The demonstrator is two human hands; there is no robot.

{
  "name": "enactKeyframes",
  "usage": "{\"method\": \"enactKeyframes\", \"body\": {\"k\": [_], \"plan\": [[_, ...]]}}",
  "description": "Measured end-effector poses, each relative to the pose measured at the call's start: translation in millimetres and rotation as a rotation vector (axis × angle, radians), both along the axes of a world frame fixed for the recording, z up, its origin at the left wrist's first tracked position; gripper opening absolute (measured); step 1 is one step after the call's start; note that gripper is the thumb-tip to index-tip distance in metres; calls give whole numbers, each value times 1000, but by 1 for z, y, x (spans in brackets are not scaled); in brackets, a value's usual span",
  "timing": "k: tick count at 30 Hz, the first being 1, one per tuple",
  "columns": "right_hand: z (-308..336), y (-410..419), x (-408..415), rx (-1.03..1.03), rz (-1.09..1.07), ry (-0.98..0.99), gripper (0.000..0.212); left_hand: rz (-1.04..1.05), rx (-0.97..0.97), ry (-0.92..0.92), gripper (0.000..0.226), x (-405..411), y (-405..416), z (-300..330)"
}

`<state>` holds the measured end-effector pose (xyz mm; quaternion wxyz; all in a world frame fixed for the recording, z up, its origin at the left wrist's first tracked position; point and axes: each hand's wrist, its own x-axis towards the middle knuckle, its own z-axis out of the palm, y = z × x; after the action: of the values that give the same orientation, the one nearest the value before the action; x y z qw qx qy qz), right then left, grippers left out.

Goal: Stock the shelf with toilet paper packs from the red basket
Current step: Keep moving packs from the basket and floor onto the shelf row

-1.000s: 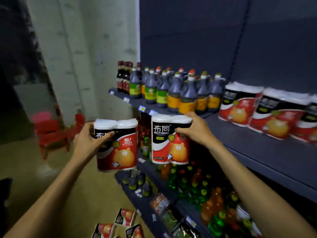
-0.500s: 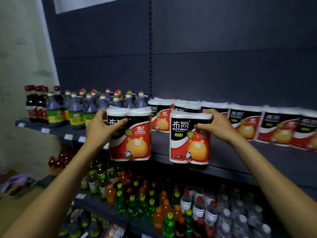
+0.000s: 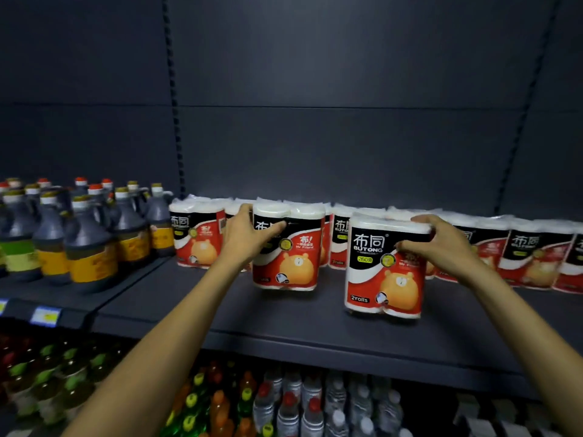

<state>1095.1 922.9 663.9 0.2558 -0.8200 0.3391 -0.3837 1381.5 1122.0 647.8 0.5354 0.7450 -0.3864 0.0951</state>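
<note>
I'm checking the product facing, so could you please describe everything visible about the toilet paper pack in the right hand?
The right-hand toilet paper pack is a two-roll pack in glossy plastic wrap: a black top band with white "BUTONG" lettering, a green "260" tag, a red lower part with an orange bear, and "2rolls" at bottom left. White roll tops show above. It stands upright, label forward, on the dark shelf, in front of the back row of packs. The right hand holds its top right corner, fingers curled over the top.

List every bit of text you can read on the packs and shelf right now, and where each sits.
"布同 BUTONG": black band of the right-hand pack.
"260克": green tag on that pack.
"2rolls": its lower left corner.
"布!" and "My Friend": left-hand pack.
"布同": partly readable on the back row packs.
Bottle labels and shelf price tags: too blurred.
</note>
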Motion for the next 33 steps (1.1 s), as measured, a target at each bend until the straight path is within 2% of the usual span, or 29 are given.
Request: {"method": "enactKeyframes", "body": {"k": [5,10,18,23,30,33], "plan": [[-6,-48,-22,-2,-25,5,58,48,40,5,62,-5,-72,-9],[-16,-83,-27,20,-23,39,64,107,94,-2,63,5,-108,-25],[-21,-99,-13,27,-27,17,63,193,141,-116,64,9,-116,-34],[-22,-95,-4,24,-19,12,62,300,245,-229,54,4,-115,-28],[-25,-91,3,45,-14,7,66,273,330,-267,67,6,-106,-16],[-22,-88,9,23,-16,14,66,216,282,-311,68,2,-99,-7]]}}
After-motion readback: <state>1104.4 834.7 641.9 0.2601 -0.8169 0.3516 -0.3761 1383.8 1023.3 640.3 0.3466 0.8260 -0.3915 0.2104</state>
